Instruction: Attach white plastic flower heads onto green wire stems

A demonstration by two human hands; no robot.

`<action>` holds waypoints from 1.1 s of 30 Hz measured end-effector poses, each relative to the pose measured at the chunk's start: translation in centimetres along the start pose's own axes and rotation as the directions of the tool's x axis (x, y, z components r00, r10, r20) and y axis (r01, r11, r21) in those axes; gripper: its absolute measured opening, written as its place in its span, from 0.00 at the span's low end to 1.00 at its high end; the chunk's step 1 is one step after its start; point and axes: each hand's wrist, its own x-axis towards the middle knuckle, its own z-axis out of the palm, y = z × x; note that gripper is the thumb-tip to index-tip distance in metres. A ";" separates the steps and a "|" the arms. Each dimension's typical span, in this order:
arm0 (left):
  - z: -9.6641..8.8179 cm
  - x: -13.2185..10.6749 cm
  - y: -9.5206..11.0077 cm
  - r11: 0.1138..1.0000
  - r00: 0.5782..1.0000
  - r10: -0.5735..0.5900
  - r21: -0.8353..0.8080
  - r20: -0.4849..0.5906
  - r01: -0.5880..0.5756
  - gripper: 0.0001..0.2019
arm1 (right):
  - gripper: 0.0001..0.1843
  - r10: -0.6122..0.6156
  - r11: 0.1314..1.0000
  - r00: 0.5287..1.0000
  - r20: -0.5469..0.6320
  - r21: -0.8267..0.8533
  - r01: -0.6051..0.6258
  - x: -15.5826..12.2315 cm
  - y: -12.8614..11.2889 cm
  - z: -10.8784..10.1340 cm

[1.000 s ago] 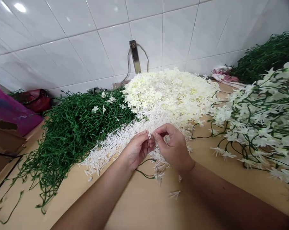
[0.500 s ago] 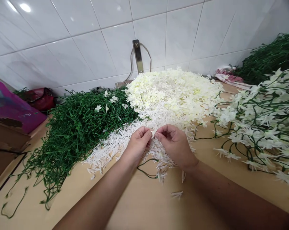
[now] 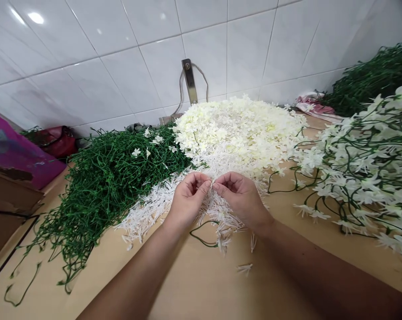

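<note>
My left hand (image 3: 190, 198) and my right hand (image 3: 238, 198) meet at the fingertips above a heap of white stamens (image 3: 159, 200). Both are closed in a pinch on a tiny white artificial flower piece (image 3: 213, 181), mostly hidden by the fingers. A green stem (image 3: 201, 243) curves over the table just below my hands, its upper end at some loose white stamens. Beyond them rises a large pile of cream-white artificial flower heads (image 3: 241, 124).
A mound of green plastic stems (image 3: 110, 173) lies left. Stemmed white flowers (image 3: 364, 169) spread at right, with more green stems (image 3: 371, 75) behind. A purple bag (image 3: 27, 151) and cardboard box (image 3: 7, 213) stand far left. A tiled wall (image 3: 207, 49) closes off the back.
The fingertips have drawn closer together, and less of the white flower piece shows between them. The whole view has shifted slightly.
</note>
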 end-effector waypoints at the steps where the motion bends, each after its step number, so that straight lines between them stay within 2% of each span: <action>1: 0.0 0.0 0.0 1.000 1.000 -0.010 -0.019 -0.004 0.010 0.08 | 0.08 0.000 1.000 1.000 0.004 0.000 0.000 0.0 0.0 0.0; 9: -0.2 0.3 0.0 0.978 0.985 -0.173 -0.110 0.027 0.175 0.09 | 0.08 0.040 0.998 0.999 0.009 0.050 -0.040 0.1 -0.4 -0.1; 13: -0.2 0.3 -0.1 0.970 0.978 -0.194 -0.136 0.071 0.202 0.09 | 0.09 0.054 0.994 0.998 0.038 0.098 -0.057 0.1 -0.5 -0.1; 20: -0.5 0.1 0.0 0.944 0.970 -0.210 -0.231 0.123 0.234 0.10 | 0.13 -0.012 0.981 0.992 0.123 0.192 -0.012 -0.2 -0.5 0.2; 24: -0.5 0.1 0.2 0.961 0.973 -0.195 -0.177 0.121 0.214 0.09 | 0.12 -0.016 0.984 0.985 0.170 0.178 -0.014 -0.2 -0.7 0.1; 29: -0.5 -0.2 0.6 0.983 0.984 -0.169 -0.068 0.051 0.172 0.07 | 0.13 -0.016 0.996 0.989 0.150 0.084 0.003 -0.1 -0.7 -0.2; 31: -0.8 -0.8 0.6 0.991 0.990 -0.133 0.031 0.043 0.132 0.06 | 0.12 -0.030 0.998 0.991 0.131 0.050 0.024 -0.1 -0.7 -0.3; 33: -1.4 -1.6 0.3 0.975 0.988 -0.108 0.206 0.109 0.083 0.04 | 0.12 -0.035 0.999 0.992 0.118 0.033 0.031 -0.1 -0.8 -0.4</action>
